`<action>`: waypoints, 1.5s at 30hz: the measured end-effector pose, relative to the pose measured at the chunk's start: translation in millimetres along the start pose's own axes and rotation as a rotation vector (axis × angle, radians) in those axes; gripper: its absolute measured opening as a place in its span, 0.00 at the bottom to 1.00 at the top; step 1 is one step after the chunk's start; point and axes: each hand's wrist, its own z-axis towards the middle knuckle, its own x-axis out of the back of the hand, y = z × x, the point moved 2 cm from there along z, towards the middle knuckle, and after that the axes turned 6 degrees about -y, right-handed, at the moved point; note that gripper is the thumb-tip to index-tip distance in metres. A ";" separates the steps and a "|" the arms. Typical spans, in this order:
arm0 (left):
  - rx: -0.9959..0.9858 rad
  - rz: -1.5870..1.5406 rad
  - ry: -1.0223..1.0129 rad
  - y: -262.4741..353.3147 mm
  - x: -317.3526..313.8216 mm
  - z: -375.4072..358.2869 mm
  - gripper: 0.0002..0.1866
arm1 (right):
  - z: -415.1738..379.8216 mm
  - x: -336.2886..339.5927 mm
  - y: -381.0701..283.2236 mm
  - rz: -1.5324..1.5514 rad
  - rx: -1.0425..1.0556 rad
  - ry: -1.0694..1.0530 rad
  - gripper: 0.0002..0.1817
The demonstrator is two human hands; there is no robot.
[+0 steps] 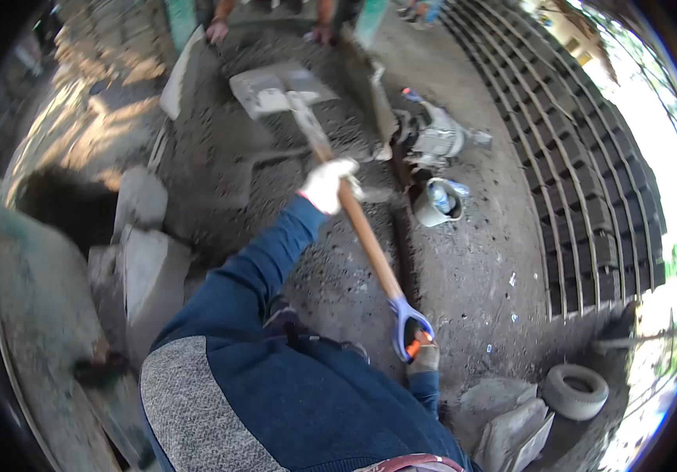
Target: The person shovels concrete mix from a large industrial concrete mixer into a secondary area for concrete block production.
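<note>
Clearly, the left hand [330, 186] and right hand [423, 352] close around 1 shovel [370, 242].

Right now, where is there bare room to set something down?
Mainly the floor between the bucket and the block stack, down toward the tire; only small scraps dot it. It's crowded around the motor, on the left among the slabs, and mid-view, where the shovel crosses.

Rows of dark blocks [600, 250] are filling your frame's right side. Right of centre, a bucket [430, 214] is standing below a motor [437, 141]. A tire [570, 403] is lying lower right; a greenish panel [39, 287] is spanning your lower left.
</note>
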 end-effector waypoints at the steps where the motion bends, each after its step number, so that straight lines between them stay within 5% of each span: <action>1: 0.149 -0.103 -0.059 -35.2 -0.4 -29.7 0.06 | 28.3 73.3 24.5 0.055 -0.103 0.066 0.11; 2: 0.198 -0.091 -0.149 -68.8 -4.6 -64.4 0.05 | 53.2 129.2 45.2 0.172 -0.188 -0.057 0.15; 3: 0.243 -0.074 -0.239 -97.9 -11.2 -99.8 0.05 | 155.4 235.3 105.9 -0.542 -0.135 -0.213 0.19; 4: 0.249 -0.070 -0.188 -122.6 -16.0 -134.9 0.04 | 114.4 237.4 85.6 -0.346 -0.333 -0.050 0.16; 6: 0.251 -0.092 -0.068 -162.3 -11.6 -185.3 0.05 | 75.8 262.8 57.6 -0.497 -0.336 0.123 0.12; 7: 0.247 -0.129 0.007 -184.4 -1.9 -208.5 0.05 | 76.4 306.7 57.5 -0.836 -0.135 0.101 0.11; 9: 0.152 -0.309 0.224 -213.4 20.7 -244.9 0.06 | 84.1 338.4 36.8 -0.966 -0.083 0.074 0.08; 11: 0.033 -0.432 0.536 -245.9 57.9 -271.4 0.07 | 92.7 299.8 -0.3 -0.574 -0.412 0.137 0.06; 14: -0.180 -0.517 0.640 -279.4 96.3 -315.7 0.09 | 131.4 236.6 -57.0 -0.799 -0.351 0.014 0.10; 16: -0.302 -0.591 0.697 -284.9 103.8 -344.2 0.13 | 121.3 137.5 -89.9 -0.710 0.112 -0.009 0.06; 18: -0.205 -0.559 0.808 -269.0 74.6 -389.3 0.17 | 53.2 29.8 -134.2 -0.792 0.159 -0.373 0.07; 20: -0.136 -0.490 0.882 -268.7 101.6 -438.4 0.24 | -12.5 -50.6 -136.8 -0.945 0.527 -0.626 0.09; 21: -0.286 -0.572 0.278 -282.0 179.4 -479.3 0.25 | -43.5 -77.9 -127.6 -0.999 0.723 -0.751 0.10; 23: -0.699 -0.830 0.276 -249.2 203.0 -550.1 0.22 | -93.5 -109.0 -94.0 -0.983 0.803 -0.888 0.14; 25: -1.040 -0.348 1.618 -187.8 139.5 -667.3 0.27 | -111.1 -116.1 -50.4 -1.087 0.857 -0.929 0.17; 26: -1.162 -0.324 1.643 -162.4 86.6 -706.3 0.29 | -117.3 -118.3 -26.2 -1.159 0.814 -0.920 0.15; 27: -1.281 -0.297 1.667 -144.1 54.6 -744.3 0.33 | -126.6 -120.0 -3.0 -1.231 0.771 -0.906 0.13; 29: -1.803 -0.010 1.388 -120.9 105.3 -829.9 0.30 | -150.0 -121.9 35.7 -1.542 0.842 -0.794 0.14; 30: -1.795 -0.225 1.226 -112.5 106.0 -851.9 0.26 | -165.5 -123.8 49.4 -1.586 0.784 -0.796 0.14; 31: -1.846 -0.225 1.087 -113.3 179.7 -899.0 0.30 | -156.7 -118.5 75.1 -1.610 0.773 -0.745 0.13; 33: -1.584 -0.347 1.268 -95.3 182.9 -923.1 0.49 | -190.0 -126.5 81.7 -1.635 0.890 -0.825 0.13; 34: -1.478 -0.447 1.369 -80.9 114.1 -905.7 0.59 | -201.2 -128.6 89.5 -1.646 0.926 -0.832 0.12; 35: -1.420 -0.429 1.353 -82.1 140.5 -919.9 0.61 | -207.8 -133.2 95.2 -1.658 0.962 -0.834 0.11; 38: -1.407 -0.361 1.195 -78.2 126.1 -947.6 0.62 | -227.4 -148.9 112.7 -1.709 1.081 -0.793 0.11; 39: -1.416 -0.200 1.049 -86.9 189.7 -980.2 0.63 | -233.6 -152.5 117.8 -1.728 1.119 -0.770 0.11; 42: -1.368 -0.494 1.077 -52.5 114.6 -989.5 0.62 | -266.7 -162.3 126.5 -1.719 1.224 -0.796 0.13; 43: -1.281 -0.480 1.033 -49.2 121.9 -991.7 0.62 | -278.2 -165.7 128.3 -1.716 1.247 -0.819 0.13; 45: -1.426 -0.297 1.037 -50.4 123.1 -989.1 0.63 | -291.2 -170.4 141.0 -1.769 1.241 -0.806 0.14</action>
